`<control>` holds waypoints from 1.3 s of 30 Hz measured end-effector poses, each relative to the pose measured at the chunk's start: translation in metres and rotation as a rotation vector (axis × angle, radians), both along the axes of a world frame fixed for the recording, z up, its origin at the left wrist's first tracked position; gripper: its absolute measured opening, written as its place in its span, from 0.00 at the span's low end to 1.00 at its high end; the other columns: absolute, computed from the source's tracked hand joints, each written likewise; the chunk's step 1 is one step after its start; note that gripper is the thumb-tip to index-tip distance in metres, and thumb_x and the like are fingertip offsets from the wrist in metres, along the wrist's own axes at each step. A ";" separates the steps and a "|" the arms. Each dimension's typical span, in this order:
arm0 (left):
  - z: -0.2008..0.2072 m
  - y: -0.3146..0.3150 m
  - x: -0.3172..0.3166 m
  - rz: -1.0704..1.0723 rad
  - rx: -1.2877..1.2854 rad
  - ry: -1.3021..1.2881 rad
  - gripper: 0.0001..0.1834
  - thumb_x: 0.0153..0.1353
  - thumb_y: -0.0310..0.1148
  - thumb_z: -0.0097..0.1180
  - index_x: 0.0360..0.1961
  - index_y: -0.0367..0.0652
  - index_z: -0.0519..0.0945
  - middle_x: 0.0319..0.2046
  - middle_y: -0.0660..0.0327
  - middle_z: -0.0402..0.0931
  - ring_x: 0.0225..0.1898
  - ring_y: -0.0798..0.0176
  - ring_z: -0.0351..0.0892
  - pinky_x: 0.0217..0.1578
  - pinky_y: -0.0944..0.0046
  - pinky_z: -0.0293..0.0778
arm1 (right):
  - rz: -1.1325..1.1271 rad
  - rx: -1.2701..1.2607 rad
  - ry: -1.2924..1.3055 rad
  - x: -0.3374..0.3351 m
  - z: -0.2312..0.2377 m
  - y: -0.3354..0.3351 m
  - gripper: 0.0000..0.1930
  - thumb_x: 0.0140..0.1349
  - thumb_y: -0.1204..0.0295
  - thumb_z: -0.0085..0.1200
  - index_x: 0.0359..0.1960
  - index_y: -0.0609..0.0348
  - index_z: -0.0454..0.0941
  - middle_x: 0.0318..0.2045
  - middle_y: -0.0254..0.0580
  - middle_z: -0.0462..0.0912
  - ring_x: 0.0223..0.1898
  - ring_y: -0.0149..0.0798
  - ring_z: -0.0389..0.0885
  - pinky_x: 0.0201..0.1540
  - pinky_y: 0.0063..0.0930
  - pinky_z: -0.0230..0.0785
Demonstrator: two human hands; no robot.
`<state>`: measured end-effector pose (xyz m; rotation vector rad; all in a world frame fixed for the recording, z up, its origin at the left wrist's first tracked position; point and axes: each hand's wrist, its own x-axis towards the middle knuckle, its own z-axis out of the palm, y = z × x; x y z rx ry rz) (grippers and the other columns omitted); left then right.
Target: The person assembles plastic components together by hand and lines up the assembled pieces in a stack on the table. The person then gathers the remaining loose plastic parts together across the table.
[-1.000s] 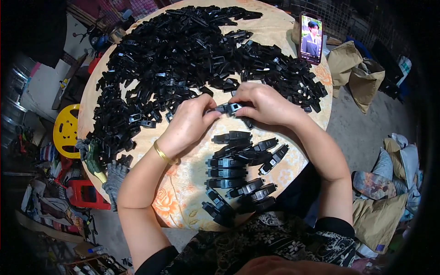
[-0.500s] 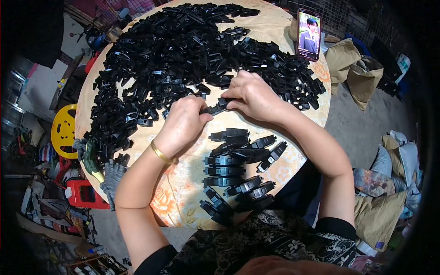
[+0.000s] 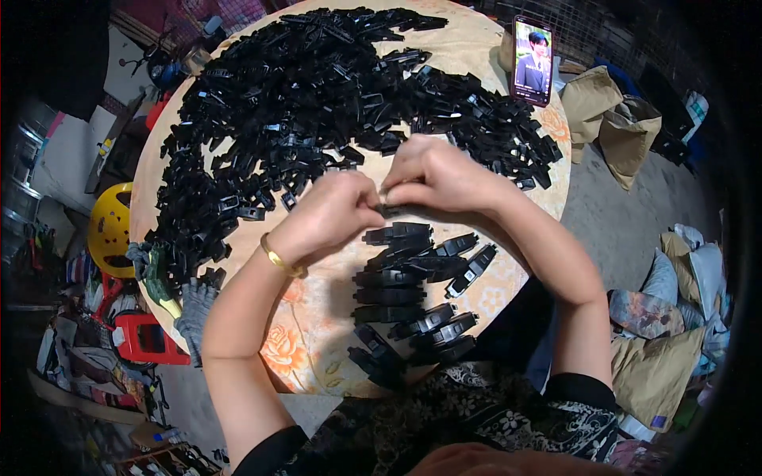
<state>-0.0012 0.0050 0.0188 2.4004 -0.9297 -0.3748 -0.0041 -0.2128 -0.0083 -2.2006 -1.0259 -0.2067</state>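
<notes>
My left hand (image 3: 343,208), with a gold bangle on its wrist, and my right hand (image 3: 435,174) meet above the table in front of the large pile of black plastic parts (image 3: 317,87). Their fingertips are pinched together around a black plastic part (image 3: 386,209); only a dark sliver of it shows, the fingers cover the rest. Closer to my body, below the hands, lies a loose group of longer black plastic pieces (image 3: 389,296), several of them side by side in a column and others slanting at the right.
A phone (image 3: 533,63) with a lit screen stands at the table's far right edge. Grey gloves (image 3: 196,313) and a green-handled tool (image 3: 156,278) lie at the left edge. Beyond are a yellow stool (image 3: 113,230), a red stool (image 3: 151,337) and brown sacks (image 3: 631,131).
Both hands have come closer together and slightly nearer to my body. The black part between them, plain to see before, is now mostly covered by fingers.
</notes>
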 end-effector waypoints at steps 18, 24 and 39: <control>-0.007 -0.009 -0.011 -0.211 -0.154 -0.367 0.18 0.45 0.29 0.68 0.37 0.39 0.75 0.33 0.56 0.73 0.38 0.51 0.71 0.42 0.56 0.69 | -0.197 0.098 0.279 -0.003 0.015 -0.017 0.10 0.51 0.67 0.64 0.26 0.61 0.80 0.23 0.44 0.81 0.25 0.41 0.81 0.32 0.33 0.73; -0.016 -0.024 -0.031 -0.190 -0.163 -0.490 0.12 0.55 0.29 0.59 0.39 0.37 0.76 0.32 0.53 0.74 0.37 0.49 0.72 0.39 0.55 0.70 | -0.248 -0.082 -0.455 0.028 -0.011 0.003 0.17 0.54 0.66 0.60 0.45 0.56 0.80 0.43 0.36 0.80 0.44 0.44 0.74 0.45 0.35 0.69; -0.014 0.000 -0.002 0.141 -0.006 -0.442 0.10 0.57 0.23 0.51 0.39 0.35 0.80 0.32 0.49 0.76 0.37 0.45 0.77 0.39 0.53 0.73 | -0.108 -0.222 -0.258 -0.005 0.010 -0.013 0.11 0.46 0.75 0.57 0.34 0.60 0.80 0.33 0.42 0.80 0.41 0.45 0.77 0.46 0.35 0.69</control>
